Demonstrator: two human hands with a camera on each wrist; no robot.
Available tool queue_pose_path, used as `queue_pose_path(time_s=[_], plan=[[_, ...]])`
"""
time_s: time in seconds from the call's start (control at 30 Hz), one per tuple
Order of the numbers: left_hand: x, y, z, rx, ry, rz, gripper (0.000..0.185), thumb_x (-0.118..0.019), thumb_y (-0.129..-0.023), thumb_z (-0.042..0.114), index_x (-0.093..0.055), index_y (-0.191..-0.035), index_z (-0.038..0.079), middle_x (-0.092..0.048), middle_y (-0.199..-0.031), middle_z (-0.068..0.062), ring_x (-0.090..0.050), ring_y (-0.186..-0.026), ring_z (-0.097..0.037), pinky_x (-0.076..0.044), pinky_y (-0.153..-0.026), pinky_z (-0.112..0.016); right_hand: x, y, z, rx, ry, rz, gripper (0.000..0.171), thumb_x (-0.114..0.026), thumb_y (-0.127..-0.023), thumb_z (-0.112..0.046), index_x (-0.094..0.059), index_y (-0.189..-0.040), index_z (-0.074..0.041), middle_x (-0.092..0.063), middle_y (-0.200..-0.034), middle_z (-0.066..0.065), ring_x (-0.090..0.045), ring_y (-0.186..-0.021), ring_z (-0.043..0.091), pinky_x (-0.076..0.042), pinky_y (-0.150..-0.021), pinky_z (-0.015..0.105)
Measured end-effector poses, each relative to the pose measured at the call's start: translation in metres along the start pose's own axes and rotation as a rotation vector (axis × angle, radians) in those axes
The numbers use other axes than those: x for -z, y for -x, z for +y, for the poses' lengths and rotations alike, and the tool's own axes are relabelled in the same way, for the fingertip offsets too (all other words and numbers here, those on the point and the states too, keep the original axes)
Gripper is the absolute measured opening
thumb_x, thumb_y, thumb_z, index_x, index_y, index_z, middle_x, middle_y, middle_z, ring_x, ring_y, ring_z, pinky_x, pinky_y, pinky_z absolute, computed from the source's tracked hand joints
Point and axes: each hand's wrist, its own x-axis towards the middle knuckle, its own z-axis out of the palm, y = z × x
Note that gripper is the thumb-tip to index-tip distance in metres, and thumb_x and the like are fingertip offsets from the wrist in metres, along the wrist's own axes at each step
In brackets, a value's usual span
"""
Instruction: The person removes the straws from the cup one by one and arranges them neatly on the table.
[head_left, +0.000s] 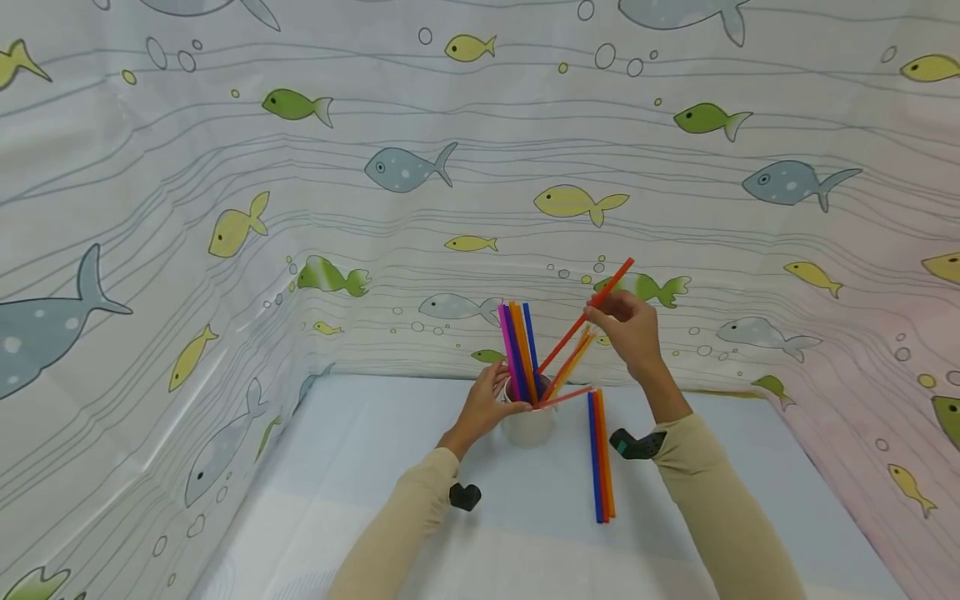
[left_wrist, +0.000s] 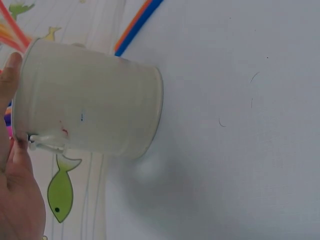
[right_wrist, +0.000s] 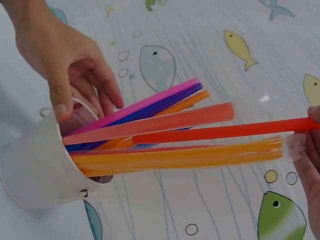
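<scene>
We see pale table (head_left: 337,454), fish-print sheet (head_left: 510,125) far; left hand (head_left: 482,404) grips bucket (head_left: 527,429), right hand (head_left: 633,327) pinches red straw (head_left: 570,335); leaning straws (head_left: 521,350): bottoms hidden.

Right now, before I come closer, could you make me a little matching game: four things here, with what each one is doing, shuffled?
1. Left hand
2. Right hand
3. Pale bucket
4. Blue, red and orange row

A. Contains assorted straws
B. Lies on the table
C. Grips the bucket near its rim
D. Pinches a red straw

Pairs: 1-C, 2-D, 3-A, 4-B
</scene>
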Motion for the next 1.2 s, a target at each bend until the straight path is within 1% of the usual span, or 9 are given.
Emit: queue_pose_path(time_s=[0.03, 0.07, 0.17, 0.37, 0.5, 0.63, 0.8, 0.97, 1.2], plan=[[0.0, 0.0, 0.0, 0.001, -0.001, -0.001, 0.099, -0.084, -0.076, 0.02, -0.024, -0.153, 0.002, -0.044, -0.14, -0.013, -0.045, -0.133, -0.022, -0.035, -0.109, -0.028, 0.003, -0.001, -0.003, 0.006, 0.002, 0.008, 0.028, -0.072, -0.089, -0.012, -0.065, -0.109, 0.007, -0.066, -0.1, 0.018, -0.061, -0.09, 0.017, -0.052, -0.075, 0.018], [-0.001, -0.002, -0.005, -0.001, -0.007, 0.002, 0.101, -0.084, -0.075, 0.022, -0.024, -0.153, 0.003, -0.045, -0.14, -0.011, -0.045, -0.132, -0.02, -0.036, -0.108, -0.026, 0.006, -0.002, -0.005, 0.013, 0.004, 0.013, 0.028, -0.071, -0.09, -0.012, -0.065, -0.11, 0.007, -0.066, -0.101, 0.017, -0.061, -0.09, 0.016, -0.052, -0.075, 0.018], [-0.001, -0.002, -0.005, 0.005, -0.005, 0.003, 0.101, -0.085, -0.075, 0.021, -0.024, -0.153, 0.003, -0.044, -0.14, -0.011, -0.045, -0.132, -0.02, -0.035, -0.108, -0.026, 0.014, -0.005, -0.007, 0.03, -0.02, 0.028, 0.029, -0.071, -0.09, -0.012, -0.064, -0.11, 0.007, -0.067, -0.101, 0.016, -0.062, -0.091, 0.017, -0.052, -0.075, 0.018], [0.0, -0.001, -0.004, 0.005, -0.013, 0.008, 0.1, -0.085, -0.075, 0.022, -0.024, -0.153, 0.003, -0.044, -0.14, -0.011, -0.045, -0.132, -0.021, -0.035, -0.109, -0.028, 0.03, -0.015, 0.006, 0.033, -0.123, 0.066, 0.033, -0.07, -0.092, -0.016, -0.064, -0.119, 0.002, -0.067, -0.109, 0.013, -0.067, -0.094, 0.016, -0.056, -0.08, 0.02], [0.0, -0.001, -0.003, 0.015, -0.022, 0.008, 0.101, -0.085, -0.075, 0.022, -0.023, -0.154, 0.005, -0.044, -0.141, -0.011, -0.045, -0.133, -0.02, -0.035, -0.109, -0.028, 0.039, -0.016, 0.011, 0.025, -0.134, 0.082, 0.035, -0.068, -0.093, -0.02, -0.063, -0.121, 0.0, -0.064, -0.113, 0.015, -0.067, -0.094, 0.018, -0.056, -0.08, 0.022], [-0.001, 0.0, -0.003, 0.023, -0.024, 0.007, 0.102, -0.085, -0.074, 0.026, -0.023, -0.154, 0.005, -0.044, -0.141, -0.011, -0.044, -0.133, -0.02, -0.035, -0.109, -0.028, 0.046, -0.014, 0.017, -0.046, -0.113, 0.079, 0.04, -0.069, -0.092, -0.024, -0.063, -0.123, 0.001, -0.063, -0.111, 0.012, -0.067, -0.092, 0.016, -0.056, -0.08, 0.022], [-0.001, 0.001, -0.003, 0.026, -0.028, 0.009, 0.103, -0.085, -0.074, 0.027, -0.023, -0.154, 0.005, -0.044, -0.142, -0.01, -0.044, -0.134, -0.021, -0.035, -0.109, -0.029, 0.05, -0.005, 0.041, -0.154, -0.018, 0.053, 0.048, -0.07, -0.091, -0.033, -0.061, -0.128, -0.003, -0.065, -0.11, 0.008, -0.067, -0.091, 0.011, -0.056, -0.08, 0.021], [0.0, 0.0, -0.003, 0.025, -0.026, 0.011, 0.101, -0.085, -0.075, 0.025, -0.024, -0.153, 0.005, -0.044, -0.142, -0.011, -0.044, -0.134, -0.02, -0.035, -0.109, -0.029, 0.048, 0.01, 0.069, -0.241, 0.054, 0.016, 0.054, -0.07, -0.091, -0.036, -0.059, -0.131, -0.002, -0.064, -0.114, 0.013, -0.066, -0.091, 0.013, -0.056, -0.08, 0.023], [-0.001, 0.0, -0.004, 0.012, -0.018, 0.005, 0.102, -0.084, -0.076, 0.024, -0.022, -0.154, 0.004, -0.043, -0.141, -0.011, -0.044, -0.133, -0.02, -0.035, -0.109, -0.028, 0.046, 0.026, 0.105, -0.399, 0.089, -0.016, 0.052, -0.07, -0.091, -0.036, -0.06, -0.128, -0.002, -0.064, -0.118, 0.017, -0.068, -0.094, 0.019, -0.056, -0.079, 0.022]])
